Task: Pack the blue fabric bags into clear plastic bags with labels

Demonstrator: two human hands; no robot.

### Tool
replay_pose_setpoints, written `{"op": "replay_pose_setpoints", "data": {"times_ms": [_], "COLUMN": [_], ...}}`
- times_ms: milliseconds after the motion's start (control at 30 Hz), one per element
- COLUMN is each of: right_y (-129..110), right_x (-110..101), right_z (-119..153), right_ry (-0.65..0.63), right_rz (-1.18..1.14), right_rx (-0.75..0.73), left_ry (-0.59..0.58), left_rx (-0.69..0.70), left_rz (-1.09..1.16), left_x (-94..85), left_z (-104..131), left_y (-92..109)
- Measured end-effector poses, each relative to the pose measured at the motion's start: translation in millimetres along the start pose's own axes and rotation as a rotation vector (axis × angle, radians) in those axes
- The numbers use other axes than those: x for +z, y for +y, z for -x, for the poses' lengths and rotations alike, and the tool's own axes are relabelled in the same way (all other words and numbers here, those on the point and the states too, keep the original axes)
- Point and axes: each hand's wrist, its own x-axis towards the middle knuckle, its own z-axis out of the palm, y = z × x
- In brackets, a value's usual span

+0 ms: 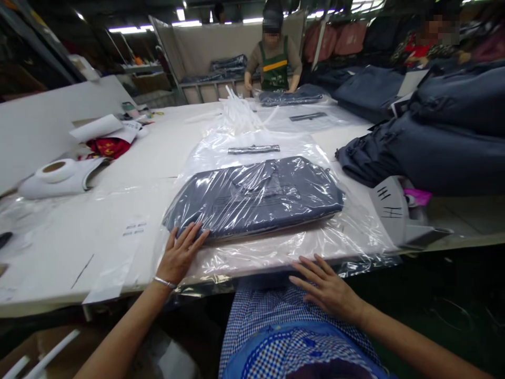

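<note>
A dark blue-grey bag lies flat inside a clear plastic bag on the white table. My left hand rests on the plastic at the bag's near left corner, fingers stretched out. Over the table's front edge, my right hand is spread with nothing in it, its fingertips at the loose plastic. Whether those fingertips touch the plastic I cannot tell. The plastic's near end hangs over the edge. Beyond the bag, a dark strip shows on the plastic.
Dark blue bags are piled at the right, beside a marked grey card piece. White strips lie at the back. A tape roll sits on the left. Across the white table, a person handles another wrapped bag.
</note>
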Motion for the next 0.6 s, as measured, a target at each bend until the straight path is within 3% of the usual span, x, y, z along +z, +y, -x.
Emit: {"op": "replay_pose_setpoints", "data": {"times_ms": [100,200,300,433,600], "right_y": [-6,3,10,20,59], "right_x": [16,11,-12,-50,-79], "right_z": [2,-8,-22,-42,-98], "right_ry": [0.128,0.272,0.342,0.334,0.37], "right_rz": [0.018,-0.023,-0.075,-0.114,-0.04], "right_rx": [0.043,0.006,-0.004,0.027,0.197], "left_ry": [0.003,0.011,0.014,0.0,-0.059], "left_rx": [0.004,0.011,0.018,0.022,0.073], "left_rz": [-0.005,-0.014,-0.017,-0.009,0.009], "left_x": [0.8,1.8,3.6,5.7,0.3], "left_z": [0,0,1,2,-1], "left_y": [-1,-1,-2,-4,-10]}}
